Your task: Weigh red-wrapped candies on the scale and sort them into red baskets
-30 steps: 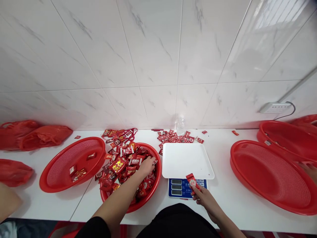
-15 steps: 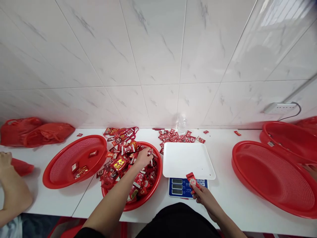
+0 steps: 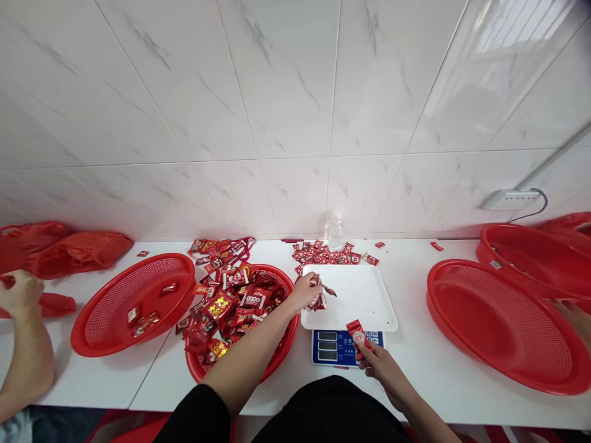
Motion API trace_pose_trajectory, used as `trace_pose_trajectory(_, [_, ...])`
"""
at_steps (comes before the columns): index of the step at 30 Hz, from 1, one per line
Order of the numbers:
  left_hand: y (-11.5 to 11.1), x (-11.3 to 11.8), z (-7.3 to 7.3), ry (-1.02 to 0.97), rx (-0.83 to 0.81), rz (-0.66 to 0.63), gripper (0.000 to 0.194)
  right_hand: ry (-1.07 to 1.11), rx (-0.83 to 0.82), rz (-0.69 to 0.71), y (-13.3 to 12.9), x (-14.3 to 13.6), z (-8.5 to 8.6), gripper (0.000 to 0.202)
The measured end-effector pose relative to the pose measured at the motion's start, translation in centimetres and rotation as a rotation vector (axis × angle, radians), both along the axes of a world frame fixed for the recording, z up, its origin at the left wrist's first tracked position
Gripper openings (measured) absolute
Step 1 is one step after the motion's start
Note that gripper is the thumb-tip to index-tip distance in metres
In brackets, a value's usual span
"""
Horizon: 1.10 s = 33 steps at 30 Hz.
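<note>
My left hand [image 3: 303, 291] is closed around a few red-wrapped sweets [image 3: 316, 301] over the left side of the white tray [image 3: 364, 292]. The tray sits on a blue weighing scale [image 3: 330, 357]. In front of the scale's panel, my right hand [image 3: 382, 368] pinches a small red packet [image 3: 356, 332] with a pale round print. Left of the scale, a red basket [image 3: 290, 341] is heaped with wrapped sweets [image 3: 220, 304], partly covered by my left forearm. Many small red packets [image 3: 318, 252] lie behind the tray.
A red basket [image 3: 87, 326] with several sweets stands at left, beside red plastic bags [image 3: 87, 252] and a co-worker's arm [image 3: 28, 344]. Red baskets [image 3: 498, 332] stand at right, where another person's hand [image 3: 570, 314] shows. A clear bottle-like object [image 3: 335, 231] is by the wall.
My left hand has moved right, out of the heaped basket to above the tray, carrying sweets. My right hand stays with its packet. The co-worker's hand at left has shifted right.
</note>
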<state>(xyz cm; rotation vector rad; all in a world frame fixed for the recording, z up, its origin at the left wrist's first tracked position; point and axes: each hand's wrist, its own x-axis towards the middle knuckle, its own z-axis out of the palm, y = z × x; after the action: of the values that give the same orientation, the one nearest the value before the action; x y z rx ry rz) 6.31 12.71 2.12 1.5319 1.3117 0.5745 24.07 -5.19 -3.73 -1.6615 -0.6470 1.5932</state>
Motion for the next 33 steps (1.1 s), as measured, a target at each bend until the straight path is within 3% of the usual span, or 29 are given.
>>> trace_pose_trajectory(3, [-0.2,2.2,-1.4,-0.012,0.028,-0.090,0.017,0.000,0.002,-0.020,-0.2,0.4,0.3,0.047])
trace_pose_trajectory(7, [0.2,3.0,-2.7,0.068,0.038,-0.200,0.032,0.028,0.021,-0.020,-0.6,1.0,0.9,0.045])
trace_pose_trajectory(12, [0.9,1.8,-3.6,0.147,0.080,-0.217,0.056,0.045,0.004,-0.059,-0.8,1.5,0.4,0.044])
trace_pose_trajectory(15, [0.6,1.1,-3.6,0.168,0.100,-0.237,0.057,0.031,0.003,-0.076,-0.7,1.6,-0.4,0.045])
trace_pose_trajectory(19, [-1.0,0.0,-3.1,0.285,0.171,-0.283,0.053,0.060,0.043,-0.035,-0.3,1.7,-0.8,0.042])
trace_pose_trajectory(25, [-3.5,-1.6,-3.0,0.582,0.142,-0.436,0.079,0.045,0.023,-0.017,0.0,1.3,-0.6,0.044])
trace_pose_trajectory(33, [-4.1,-0.1,-5.2,0.353,0.167,-0.397,0.065,0.018,-0.013,-0.038,-0.2,0.7,-1.4,0.045])
